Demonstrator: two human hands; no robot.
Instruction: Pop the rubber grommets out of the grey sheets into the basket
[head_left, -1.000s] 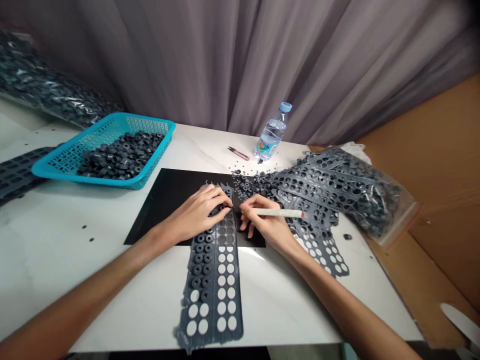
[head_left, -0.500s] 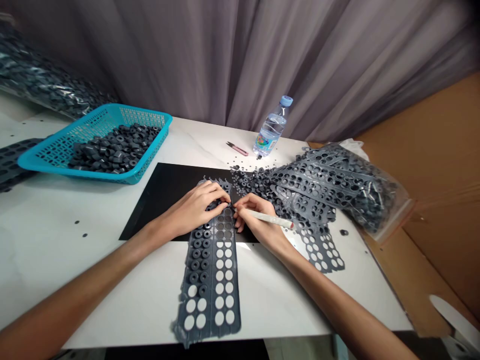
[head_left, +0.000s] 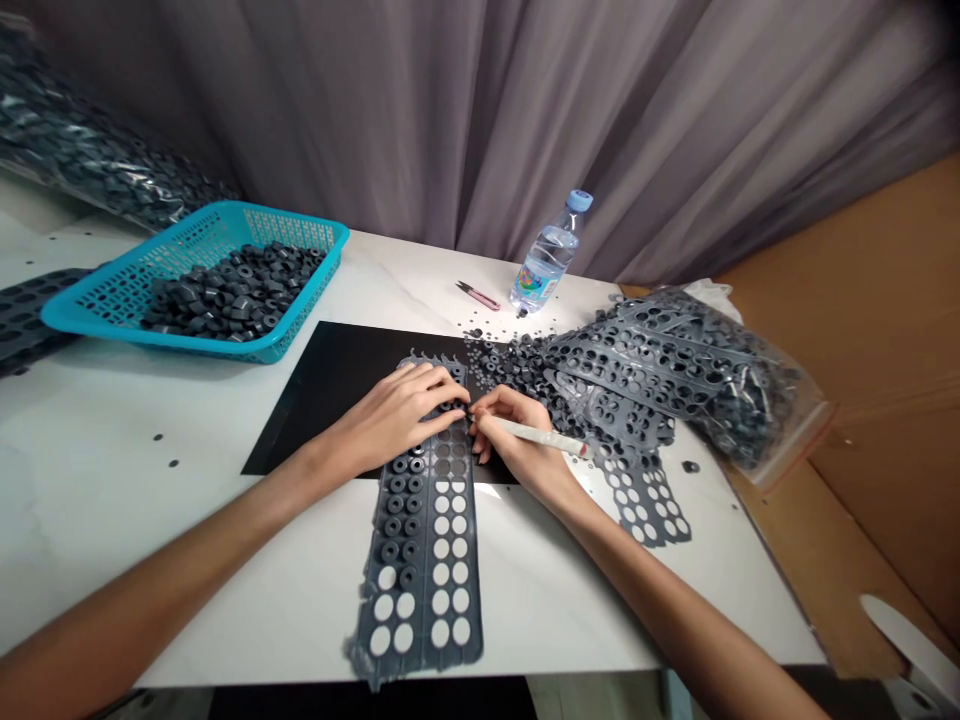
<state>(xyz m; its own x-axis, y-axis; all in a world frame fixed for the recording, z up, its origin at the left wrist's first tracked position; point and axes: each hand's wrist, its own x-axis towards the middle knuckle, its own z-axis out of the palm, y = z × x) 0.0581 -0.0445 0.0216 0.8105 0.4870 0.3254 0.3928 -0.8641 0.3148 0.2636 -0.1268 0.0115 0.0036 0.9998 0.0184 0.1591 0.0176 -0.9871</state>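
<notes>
A long dark grey rubber sheet [head_left: 459, 520] with rows of round holes lies across the table and a black mat. Small thick rubber rings [head_left: 394, 503] still sit in many of its left-hand holes, while the near right-hand holes are bare. My left hand [head_left: 409, 415] lies over the sheet's far part, thumb and index finger closed around its right edge with rings showing between them. My right hand [head_left: 517, 425] grips a white pen-like tool [head_left: 544, 436] with a red end. Its tip points at my left fingertips; the tip itself is hidden.
A blue basket [head_left: 161, 345] of loose rings stands at the left, before a big clear bag [head_left: 97, 160]. Small scissors [head_left: 478, 295] and a water bottle [head_left: 547, 255] stand or lie behind the black mat [head_left: 300, 410]. Punched sheets and scraps [head_left: 630, 360] pile at the right.
My left thumb and index finger have shifted slightly right and parted a little, so rings show between them. The right hand with its tool has hardly moved; the view has shifted slightly.
</notes>
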